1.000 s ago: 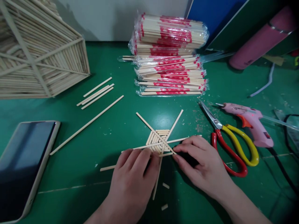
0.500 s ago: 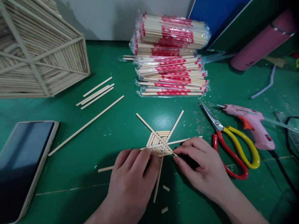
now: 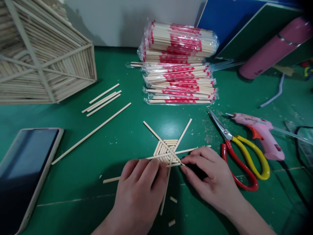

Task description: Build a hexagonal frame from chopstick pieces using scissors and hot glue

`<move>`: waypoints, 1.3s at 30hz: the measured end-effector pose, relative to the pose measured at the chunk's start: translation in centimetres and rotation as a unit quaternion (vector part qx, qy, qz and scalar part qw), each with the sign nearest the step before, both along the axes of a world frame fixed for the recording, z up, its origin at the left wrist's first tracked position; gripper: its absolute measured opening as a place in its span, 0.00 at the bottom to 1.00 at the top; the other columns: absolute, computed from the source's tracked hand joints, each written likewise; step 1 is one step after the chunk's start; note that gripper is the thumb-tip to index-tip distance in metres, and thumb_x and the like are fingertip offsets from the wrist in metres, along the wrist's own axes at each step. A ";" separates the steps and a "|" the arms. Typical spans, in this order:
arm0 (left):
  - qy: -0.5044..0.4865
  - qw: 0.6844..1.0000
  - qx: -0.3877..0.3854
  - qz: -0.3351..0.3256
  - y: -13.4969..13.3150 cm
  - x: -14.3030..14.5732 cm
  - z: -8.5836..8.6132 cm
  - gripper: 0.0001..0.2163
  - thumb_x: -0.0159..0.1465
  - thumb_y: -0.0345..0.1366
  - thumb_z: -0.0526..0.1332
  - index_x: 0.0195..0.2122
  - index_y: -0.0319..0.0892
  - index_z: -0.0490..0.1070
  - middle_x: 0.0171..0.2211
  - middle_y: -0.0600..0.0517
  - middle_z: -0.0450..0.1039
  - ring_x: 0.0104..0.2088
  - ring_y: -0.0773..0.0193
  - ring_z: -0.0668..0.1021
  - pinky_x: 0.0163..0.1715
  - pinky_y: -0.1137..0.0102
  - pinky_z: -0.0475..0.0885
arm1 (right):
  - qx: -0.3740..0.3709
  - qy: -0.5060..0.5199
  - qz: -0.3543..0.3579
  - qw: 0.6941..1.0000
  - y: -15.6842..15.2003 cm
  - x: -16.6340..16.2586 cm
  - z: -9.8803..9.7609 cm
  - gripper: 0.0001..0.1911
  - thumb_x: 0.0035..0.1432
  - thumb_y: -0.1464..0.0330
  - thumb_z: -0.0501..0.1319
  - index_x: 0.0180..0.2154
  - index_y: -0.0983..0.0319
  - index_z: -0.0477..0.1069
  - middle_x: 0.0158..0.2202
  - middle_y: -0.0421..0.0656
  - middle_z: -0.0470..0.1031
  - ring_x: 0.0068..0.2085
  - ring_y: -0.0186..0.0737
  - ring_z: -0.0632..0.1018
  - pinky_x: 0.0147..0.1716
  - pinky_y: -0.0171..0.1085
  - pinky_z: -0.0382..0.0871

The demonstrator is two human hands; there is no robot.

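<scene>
A star-shaped chopstick frame [image 3: 160, 153] lies on the green table, three long sticks crossing over rows of short cut pieces. My left hand [image 3: 140, 186] is closed over its lower left part, knuckles up, with the fingertips hidden beneath. At its lower right, my right hand [image 3: 207, 178] pinches the end of one crossing stick between thumb and index finger. A short stick piece [image 3: 173, 165] spans the gap between the two hands. Below the frame are two small cut-off stubs [image 3: 172, 223].
Scissors [image 3: 241, 153] and a pink glue gun [image 3: 259, 127] lie at right. Wrapped chopsticks [image 3: 181, 70] are piled behind. Loose sticks [image 3: 104, 101], a phone [image 3: 26, 169] and a large stick-built piece [image 3: 66, 62] are at left. A pink bottle [image 3: 274, 49] leans at back right.
The whole view has shifted slightly, so things appear a little lower. Both hands keep almost the same hold on the chopstick frame.
</scene>
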State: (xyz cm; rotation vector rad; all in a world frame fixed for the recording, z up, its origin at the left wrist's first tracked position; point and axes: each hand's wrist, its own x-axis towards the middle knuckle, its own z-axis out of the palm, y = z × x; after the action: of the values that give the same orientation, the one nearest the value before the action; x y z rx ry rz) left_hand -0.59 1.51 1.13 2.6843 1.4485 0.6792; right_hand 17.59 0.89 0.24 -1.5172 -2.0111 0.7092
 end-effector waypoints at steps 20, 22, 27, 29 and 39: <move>0.018 0.999 -0.025 0.044 -0.1 0.5 -0.2 0.12 0.60 0.28 0.49 0.29 0.44 0.72 0.26 0.55 0.72 0.27 0.65 0.72 0.34 0.64 0.58 | 0.000 -0.013 -0.004 1.000 -0.1 -0.2 -0.1 0.05 0.51 0.71 0.57 0.32 0.60 0.71 0.28 0.42 0.68 0.31 0.37 0.69 0.29 0.38 0.62; 0.019 0.999 -0.022 0.044 -0.2 0.6 -0.2 0.13 0.60 0.28 0.48 0.29 0.44 0.72 0.27 0.54 0.72 0.28 0.64 0.72 0.35 0.63 0.58 | -0.004 -0.011 -0.003 1.000 -0.1 -0.2 -0.1 0.05 0.51 0.71 0.57 0.32 0.60 0.71 0.28 0.42 0.68 0.31 0.37 0.69 0.29 0.38 0.62; 0.029 0.999 -0.030 0.025 -0.1 0.6 -0.2 0.11 0.59 0.28 0.50 0.31 0.44 0.72 0.28 0.54 0.73 0.29 0.64 0.72 0.36 0.64 0.58 | 0.000 -0.013 -0.005 1.000 -0.1 -0.2 -0.1 0.05 0.51 0.71 0.57 0.32 0.60 0.71 0.28 0.42 0.68 0.30 0.37 0.69 0.29 0.38 0.62; 0.037 0.999 -0.032 0.017 0.1 0.5 -0.2 0.10 0.59 0.28 0.51 0.31 0.44 0.72 0.28 0.54 0.72 0.29 0.64 0.72 0.36 0.64 0.59 | 0.003 -0.016 -0.007 1.000 0.0 -0.2 -0.2 0.06 0.51 0.71 0.57 0.32 0.60 0.71 0.28 0.42 0.69 0.30 0.37 0.69 0.29 0.38 0.62; 0.030 0.998 -0.051 0.002 0.4 0.4 -0.2 0.13 0.59 0.27 0.48 0.30 0.45 0.71 0.27 0.55 0.72 0.27 0.66 0.72 0.37 0.63 0.57 | -0.001 -0.009 -0.014 1.000 0.0 -0.2 0.2 0.07 0.50 0.72 0.56 0.32 0.60 0.71 0.28 0.42 0.68 0.31 0.38 0.70 0.29 0.37 0.63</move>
State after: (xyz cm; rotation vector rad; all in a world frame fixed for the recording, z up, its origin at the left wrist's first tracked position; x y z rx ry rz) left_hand -0.21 1.96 0.96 2.6466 1.4604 0.5151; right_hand 17.40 0.93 0.48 -1.5561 -1.9988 0.6882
